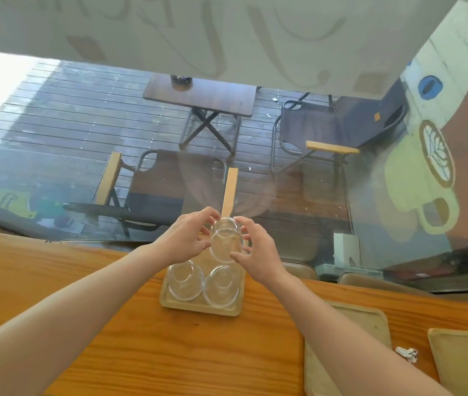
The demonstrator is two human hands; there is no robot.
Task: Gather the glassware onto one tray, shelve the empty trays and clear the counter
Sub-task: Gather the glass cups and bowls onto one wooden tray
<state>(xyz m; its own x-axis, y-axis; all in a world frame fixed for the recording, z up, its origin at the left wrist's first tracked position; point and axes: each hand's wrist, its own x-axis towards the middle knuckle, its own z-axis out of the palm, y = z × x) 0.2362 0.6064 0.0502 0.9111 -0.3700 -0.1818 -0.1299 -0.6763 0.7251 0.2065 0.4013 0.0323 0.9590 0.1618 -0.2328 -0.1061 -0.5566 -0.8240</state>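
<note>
A pale wooden tray (pixel 170 304) lies on the orange wooden counter (pixel 113 324) near its far edge. Two clear glasses stand on it, one at the left (pixel 185 280) and one at the right (pixel 221 285). A third clear glass (pixel 226 241) is held tilted above the tray's far side. My left hand (pixel 187 238) grips it from the left with fingertips on its rim. My right hand (pixel 255 247) holds its right side, thumb under the base.
Two empty pale trays lie at the right of the counter, one nearer the middle (pixel 370 324) and one at the right edge (pixel 467 361), with a small white crumpled item (pixel 405 353) between them. A window stands just beyond the counter, with chair backs (pixel 375 281) below it.
</note>
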